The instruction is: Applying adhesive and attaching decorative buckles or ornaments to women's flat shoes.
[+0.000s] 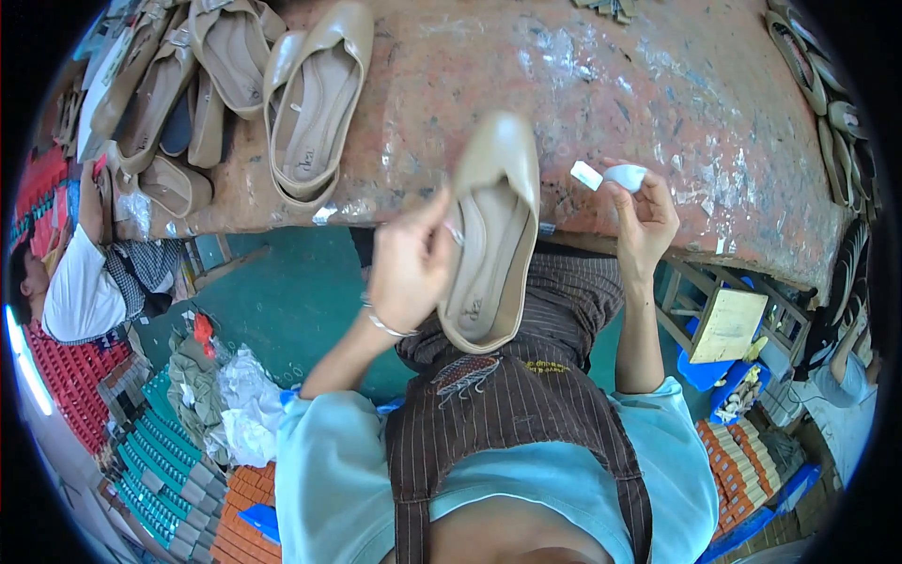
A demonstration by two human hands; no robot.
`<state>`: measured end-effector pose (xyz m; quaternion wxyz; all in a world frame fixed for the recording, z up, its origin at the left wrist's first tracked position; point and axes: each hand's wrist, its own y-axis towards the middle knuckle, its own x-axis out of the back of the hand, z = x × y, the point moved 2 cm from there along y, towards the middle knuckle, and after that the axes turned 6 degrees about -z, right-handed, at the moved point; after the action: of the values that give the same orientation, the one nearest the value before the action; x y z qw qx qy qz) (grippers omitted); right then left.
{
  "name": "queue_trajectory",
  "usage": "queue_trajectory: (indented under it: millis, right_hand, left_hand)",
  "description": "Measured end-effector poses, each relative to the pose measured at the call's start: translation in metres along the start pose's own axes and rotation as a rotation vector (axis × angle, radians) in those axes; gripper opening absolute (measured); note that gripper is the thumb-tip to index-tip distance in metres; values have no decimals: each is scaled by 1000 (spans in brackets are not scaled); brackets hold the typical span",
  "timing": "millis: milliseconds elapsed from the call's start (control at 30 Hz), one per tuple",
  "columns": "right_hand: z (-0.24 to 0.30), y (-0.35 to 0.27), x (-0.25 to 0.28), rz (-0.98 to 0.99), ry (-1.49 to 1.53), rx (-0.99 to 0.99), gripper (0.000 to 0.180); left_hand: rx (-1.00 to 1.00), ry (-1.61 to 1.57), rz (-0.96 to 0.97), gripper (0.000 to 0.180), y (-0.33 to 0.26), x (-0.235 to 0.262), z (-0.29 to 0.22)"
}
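Observation:
A beige slip-on flat shoe (pixel 500 155) is held over the table's near edge and my lap, its toe pointing away from me. My left hand (pixel 411 252) is closed on the left side of its opening, blurred a little by motion. To the right, my right hand (pixel 646 218) pinches a small white rounded object (pixel 625 177) between thumb and fingers; its kind is not clear. A small white label-like piece (pixel 586 176) sticks out from its left side. Another beige flat shoe (pixel 352 33) lies on the table to the left.
The worn reddish table (pixel 442 66) stretches ahead. More beige shoes (pixel 230 56) crowd its left end, and shoes (pixel 797 61) line the far right. A wooden stool (pixel 728 324) stands at right. A person (pixel 89 291) sits at far left. White plastic bags (pixel 249 395) lie at lower left.

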<state>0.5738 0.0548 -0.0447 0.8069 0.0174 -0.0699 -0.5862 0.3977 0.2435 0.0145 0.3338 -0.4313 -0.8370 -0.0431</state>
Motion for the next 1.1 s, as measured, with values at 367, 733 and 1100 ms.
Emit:
queue_trajectory:
  millis: [367, 733, 1100]
  right_hand:
    - [28, -13, -26, 352, -402, 290, 24]
    - [32, -15, -37, 408, -551, 374, 22]
    - [32, -12, -46, 476, -641, 454, 19]
  left_hand:
    - [296, -879, 64, 47, -42, -56, 1]
    - [646, -1882, -78, 21, -3, -106, 19]
    - [601, -1881, -133, 13, -3, -108, 20]
